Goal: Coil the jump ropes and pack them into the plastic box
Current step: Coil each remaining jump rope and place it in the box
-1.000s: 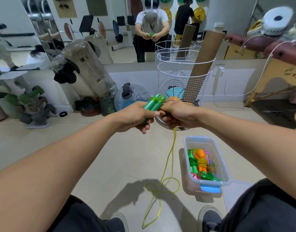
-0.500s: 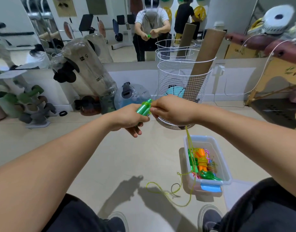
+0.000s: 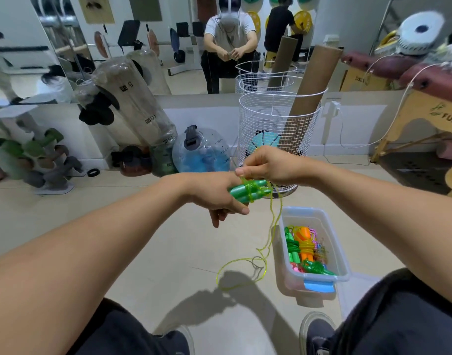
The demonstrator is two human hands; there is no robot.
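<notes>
Head view — left hand (image 3: 214, 193) holds green handles (image 3: 248, 192) level, ends pointing right.

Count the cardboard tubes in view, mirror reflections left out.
1: the tube leans in the white wire basket by the mirror wall. The second tube seen behind it is only its reflection. More may be hidden.

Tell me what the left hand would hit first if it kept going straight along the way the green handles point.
Probably the right hand, which pinches the yellow-green rope right at the tips of the green handles held by the left hand. Beyond it stands the white wire basket, though depth is unclear.
</notes>
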